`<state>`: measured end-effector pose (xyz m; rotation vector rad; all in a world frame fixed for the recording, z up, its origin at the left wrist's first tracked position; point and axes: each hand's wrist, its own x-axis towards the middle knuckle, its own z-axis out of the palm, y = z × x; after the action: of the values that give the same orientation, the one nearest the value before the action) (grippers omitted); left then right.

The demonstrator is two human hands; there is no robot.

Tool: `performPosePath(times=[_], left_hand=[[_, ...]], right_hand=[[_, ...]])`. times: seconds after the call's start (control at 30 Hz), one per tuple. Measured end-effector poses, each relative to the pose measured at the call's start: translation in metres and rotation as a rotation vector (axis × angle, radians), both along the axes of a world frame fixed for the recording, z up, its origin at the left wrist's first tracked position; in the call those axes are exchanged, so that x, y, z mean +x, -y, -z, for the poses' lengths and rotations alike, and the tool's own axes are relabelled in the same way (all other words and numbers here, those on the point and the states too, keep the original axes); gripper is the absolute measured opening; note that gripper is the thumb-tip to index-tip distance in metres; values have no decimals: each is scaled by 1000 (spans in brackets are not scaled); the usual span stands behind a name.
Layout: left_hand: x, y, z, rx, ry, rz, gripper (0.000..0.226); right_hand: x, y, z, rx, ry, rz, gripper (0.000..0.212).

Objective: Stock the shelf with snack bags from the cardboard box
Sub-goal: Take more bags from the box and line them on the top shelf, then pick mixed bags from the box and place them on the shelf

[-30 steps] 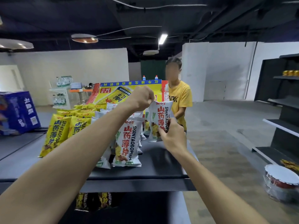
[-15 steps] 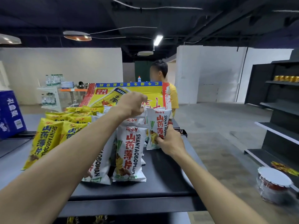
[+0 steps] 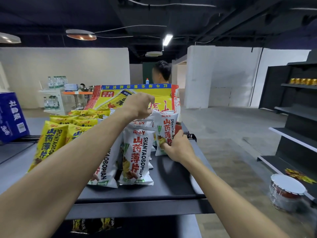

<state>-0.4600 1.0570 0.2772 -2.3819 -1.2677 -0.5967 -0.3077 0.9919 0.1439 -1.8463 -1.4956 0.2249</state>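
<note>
The grip of the right hand clamps low on a white foil snack bag on the black shelf, the left hand curls above it, hold unclear, and a tug could topple neighbouring bags left of the grip.

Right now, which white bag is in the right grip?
The rightmost white bag, standing apart from the front pair; the right grip holds its lower corner.
</note>
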Motion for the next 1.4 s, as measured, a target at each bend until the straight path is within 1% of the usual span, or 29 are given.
performPosePath(times=[0.17,0.3,0.57,0.73,0.9,1.0,1.07,1.13,1.27,1.4], left_hand=[[3,30,-7,27,-4,-36,27],[11,61,-9,45,-24,-52,27],[16,125,5,55,-63,-43,31],[13,161,9,55,-66,-32,31],[-7,206,22,20,-71,-1,28],[-26,237,47,-47,-55,37,23],[-39,256,74,-96,-47,33,27],[-48,273,107,-140,-43,31,30],[-51,313,182,-267,-63,50,30],[-49,348,258,-407,-52,77,28]], right_hand=[[11,26,-8,-8,26,-22,62],[18,52,-12,1,53,-62,61],[17,112,-16,20,73,-123,49],[15,147,-30,25,117,-91,42],[0,187,-34,34,142,-71,42],[-14,216,-19,-4,185,-58,42],[-21,237,2,-29,185,-43,39],[-27,259,29,-39,193,-30,35],[-30,310,91,-124,175,-22,31],[-27,360,153,-244,166,17,36]])
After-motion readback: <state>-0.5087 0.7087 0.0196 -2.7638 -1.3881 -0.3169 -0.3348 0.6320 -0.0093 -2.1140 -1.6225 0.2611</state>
